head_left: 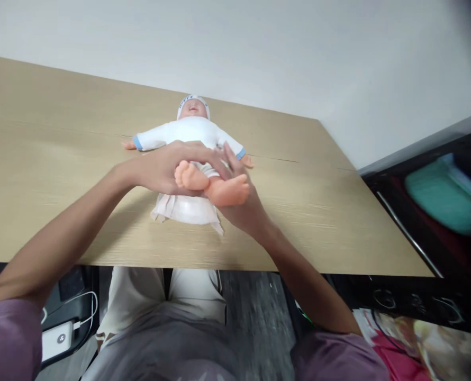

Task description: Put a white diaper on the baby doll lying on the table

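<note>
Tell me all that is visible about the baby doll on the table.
The baby doll lies on its back on the wooden table, head toward the wall. It looks like plastic, with a white cap, a white top with blue cuffs, arms spread, and white cloth under its bottom. Its bare legs are raised toward the camera. The left hand grips the legs near the feet; the right hand touches them from beneath.

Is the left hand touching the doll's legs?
Touching. The head view shows the left hand wrapped over the doll's legs, fingers lying across them with no gap.
</note>
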`<action>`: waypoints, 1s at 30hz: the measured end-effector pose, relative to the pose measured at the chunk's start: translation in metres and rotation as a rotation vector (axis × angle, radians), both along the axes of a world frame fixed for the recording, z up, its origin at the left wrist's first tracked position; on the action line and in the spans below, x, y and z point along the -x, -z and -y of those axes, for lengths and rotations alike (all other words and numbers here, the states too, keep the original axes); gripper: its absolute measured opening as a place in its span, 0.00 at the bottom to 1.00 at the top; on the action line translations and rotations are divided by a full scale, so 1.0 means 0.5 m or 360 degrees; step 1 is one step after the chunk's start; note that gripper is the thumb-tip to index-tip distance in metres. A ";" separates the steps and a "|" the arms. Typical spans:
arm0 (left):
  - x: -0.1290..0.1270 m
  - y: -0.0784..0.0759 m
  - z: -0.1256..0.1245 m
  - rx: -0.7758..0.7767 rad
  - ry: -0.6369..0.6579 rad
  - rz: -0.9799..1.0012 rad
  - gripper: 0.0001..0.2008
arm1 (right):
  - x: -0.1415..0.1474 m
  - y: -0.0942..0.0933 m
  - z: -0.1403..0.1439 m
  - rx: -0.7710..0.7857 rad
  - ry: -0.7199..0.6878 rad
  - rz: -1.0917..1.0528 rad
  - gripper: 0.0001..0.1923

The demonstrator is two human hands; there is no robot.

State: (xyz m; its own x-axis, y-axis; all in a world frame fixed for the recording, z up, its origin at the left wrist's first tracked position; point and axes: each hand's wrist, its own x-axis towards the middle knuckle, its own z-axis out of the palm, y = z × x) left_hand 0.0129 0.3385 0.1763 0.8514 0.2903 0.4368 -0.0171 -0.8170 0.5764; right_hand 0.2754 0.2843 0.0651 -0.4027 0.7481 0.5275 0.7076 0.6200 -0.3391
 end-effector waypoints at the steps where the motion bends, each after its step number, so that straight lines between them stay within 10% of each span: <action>1: 0.002 0.009 0.008 -0.0002 0.0010 -0.0012 0.16 | 0.008 -0.004 0.012 0.0010 -0.0010 -0.0042 0.47; 17: 0.218 0.191 0.037 -0.0284 -0.0235 -0.0374 0.28 | -0.086 0.067 0.029 -0.0060 -0.0451 0.0320 0.22; 23: 0.210 0.201 0.036 -0.0363 -0.0252 -0.0613 0.36 | -0.100 0.043 0.029 0.0154 -0.0507 0.0242 0.25; 30: 0.195 0.175 0.062 -0.0285 -0.0371 -0.0723 0.24 | -0.060 -0.005 0.085 0.0259 -0.0379 0.0336 0.25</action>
State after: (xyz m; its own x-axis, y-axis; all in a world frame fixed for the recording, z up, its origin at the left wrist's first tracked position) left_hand -0.0845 0.3073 0.0888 0.8881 0.4488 0.0994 0.3948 -0.8555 0.3349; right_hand 0.3055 0.2417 0.0677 -0.6632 0.6876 0.2956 0.6150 0.7257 -0.3085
